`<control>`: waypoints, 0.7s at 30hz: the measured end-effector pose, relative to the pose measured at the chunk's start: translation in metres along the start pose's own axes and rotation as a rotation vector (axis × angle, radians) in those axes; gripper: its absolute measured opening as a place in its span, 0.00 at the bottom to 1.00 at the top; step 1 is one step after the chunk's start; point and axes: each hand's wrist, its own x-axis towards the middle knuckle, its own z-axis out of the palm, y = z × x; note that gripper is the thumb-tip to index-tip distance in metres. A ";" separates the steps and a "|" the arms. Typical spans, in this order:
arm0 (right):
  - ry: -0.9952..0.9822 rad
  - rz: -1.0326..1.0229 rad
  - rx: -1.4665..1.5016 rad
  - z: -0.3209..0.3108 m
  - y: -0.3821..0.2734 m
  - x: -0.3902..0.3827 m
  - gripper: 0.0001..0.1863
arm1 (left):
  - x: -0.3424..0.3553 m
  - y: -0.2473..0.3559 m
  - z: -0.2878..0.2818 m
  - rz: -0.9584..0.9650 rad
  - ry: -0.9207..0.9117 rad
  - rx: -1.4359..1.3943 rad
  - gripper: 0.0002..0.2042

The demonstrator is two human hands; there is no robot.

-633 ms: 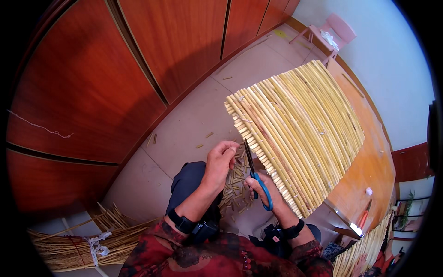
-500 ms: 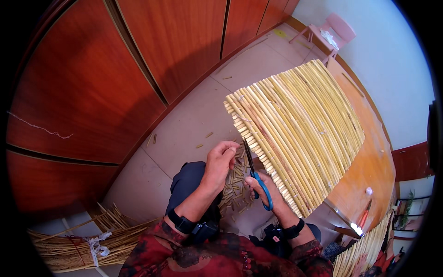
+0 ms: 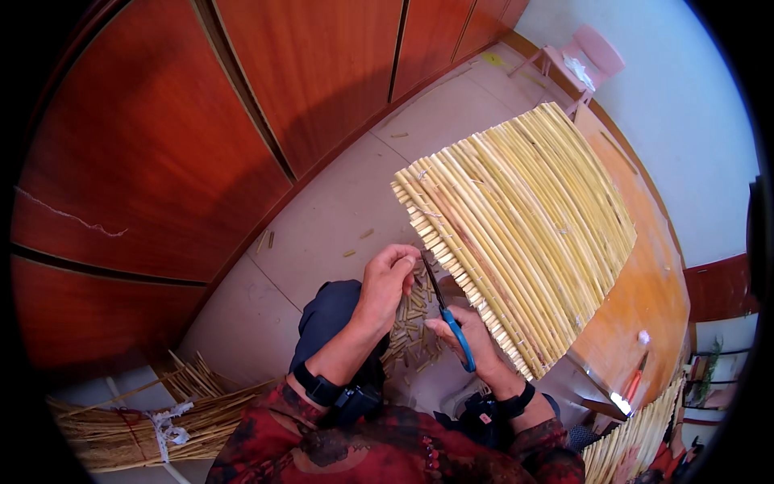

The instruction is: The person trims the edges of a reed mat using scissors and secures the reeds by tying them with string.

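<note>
Fingers of the right hand (image 3: 474,337) wrap the blue-handled scissors (image 3: 457,337); whether the left hand (image 3: 384,282), curled beside the blade tips, pinches anything, I cannot tell. The stalk mat (image 3: 524,238) overlies the wooden table (image 3: 645,282), its uneven edge jutting over open floor (image 3: 330,214) toward the red cabinets (image 3: 322,64).

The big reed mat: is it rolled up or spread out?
Spread out: the reed mat shows as one broad sheet, its stalks side by side, reaching past the edge of the wooden table.
</note>
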 end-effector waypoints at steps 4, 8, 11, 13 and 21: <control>0.062 -0.110 -0.063 0.002 0.005 0.003 0.13 | 0.000 0.001 -0.004 -0.014 0.015 -0.016 0.07; -0.004 -0.099 -0.029 -0.004 0.010 0.006 0.17 | 0.000 0.002 -0.003 -0.040 0.011 -0.026 0.07; -0.037 -0.118 0.010 -0.002 0.009 0.009 0.19 | 0.000 0.002 -0.002 -0.025 0.005 -0.002 0.07; -0.037 -0.103 0.069 -0.002 0.009 0.009 0.19 | 0.000 0.002 0.000 -0.024 0.034 0.001 0.07; -0.064 0.025 0.105 -0.002 0.007 0.010 0.20 | 0.001 -0.001 -0.006 -0.018 -0.024 -0.015 0.06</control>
